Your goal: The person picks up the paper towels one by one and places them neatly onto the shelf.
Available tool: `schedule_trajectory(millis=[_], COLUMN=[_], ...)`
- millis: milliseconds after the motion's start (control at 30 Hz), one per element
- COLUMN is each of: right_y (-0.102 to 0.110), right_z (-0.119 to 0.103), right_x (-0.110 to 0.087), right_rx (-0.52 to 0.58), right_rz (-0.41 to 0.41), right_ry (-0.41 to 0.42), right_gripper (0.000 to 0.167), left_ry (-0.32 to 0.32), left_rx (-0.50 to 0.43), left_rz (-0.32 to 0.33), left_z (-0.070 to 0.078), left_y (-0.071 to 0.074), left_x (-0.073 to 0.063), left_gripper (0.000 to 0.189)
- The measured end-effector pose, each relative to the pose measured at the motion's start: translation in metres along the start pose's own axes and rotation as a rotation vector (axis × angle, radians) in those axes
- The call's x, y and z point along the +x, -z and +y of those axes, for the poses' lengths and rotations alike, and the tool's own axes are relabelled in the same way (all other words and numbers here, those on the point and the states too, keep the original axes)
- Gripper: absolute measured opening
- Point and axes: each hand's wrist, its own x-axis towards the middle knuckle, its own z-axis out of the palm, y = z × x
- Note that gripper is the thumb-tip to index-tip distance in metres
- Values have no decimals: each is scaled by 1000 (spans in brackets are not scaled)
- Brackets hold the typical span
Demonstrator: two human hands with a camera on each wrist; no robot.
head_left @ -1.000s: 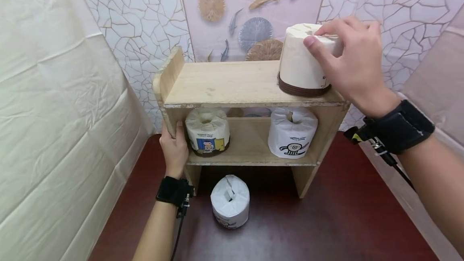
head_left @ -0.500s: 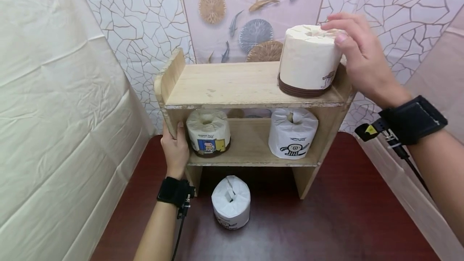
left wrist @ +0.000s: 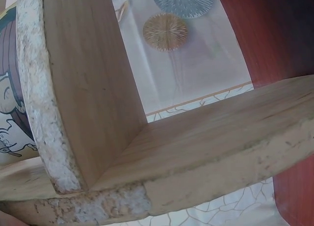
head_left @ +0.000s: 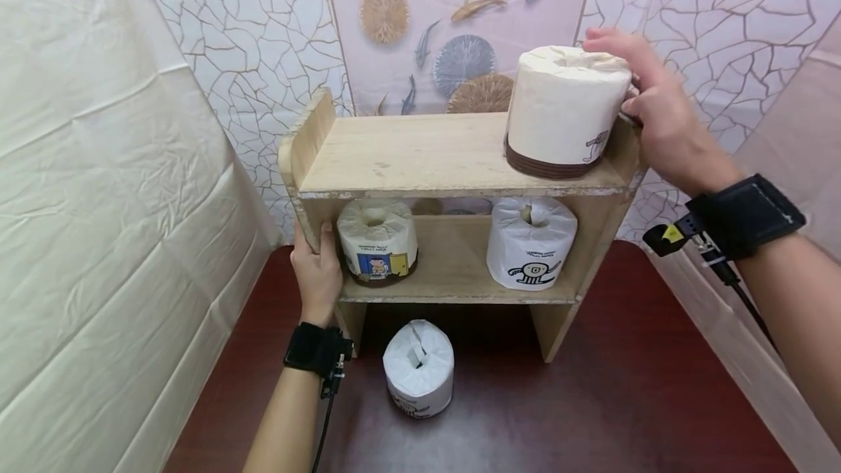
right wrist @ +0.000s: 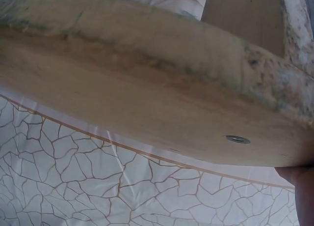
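The left hand (head_left: 317, 272) is gripping the left side of the shelf (head_left: 420, 152), its thumb lying inside and its fingers outside. The right hand (head_left: 677, 122) is reaching over the right side, its thumb resting close to the top roll (head_left: 565, 112) and its index finger stretching out behind that roll; whether it is holding the side, the roll or neither, I cannot tell. The top roll is standing upright at the right end of the upper board. Below it, on the middle board, the left roll (head_left: 377, 247) and the right roll (head_left: 531, 247) are standing well apart, each near its own side. Judging by how things are lying, 3 of the 4 rolls are looking settled, with both ends of the middle board and 1 end of the upper being filled. The loose roll (head_left: 418, 367) is standing on the counter (head_left: 558, 422) in front of the bottom opening, so its shelving is seemingly waiting.
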Motion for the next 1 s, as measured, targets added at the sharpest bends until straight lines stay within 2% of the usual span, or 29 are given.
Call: schedule_trajectory(millis=[167, 467, 600, 733, 1000], right_y=[-1, -1, 7, 14, 22], right_z=[4, 8, 6, 3, -5], right_x=[-1, 0, 0, -3, -3], right_rx=[4, 97, 41, -69, -100], right_rz=[-47, -49, -55, -76, -113], right_ry=[66, 56, 54, 32, 13], right_gripper=[78, 56, 46, 44, 47], left_ry=[1, 25, 36, 30, -21], left_rx=[6, -5, -2, 5, 4], left_rz=[-5, 1, -3, 3, -2], left_z=[-2, -6, -17, -33, -37], left_y=[3, 5, 3, 2, 2], left_x=[-1, 0, 0, 1, 4], left_gripper=[45, 46, 45, 45, 43])
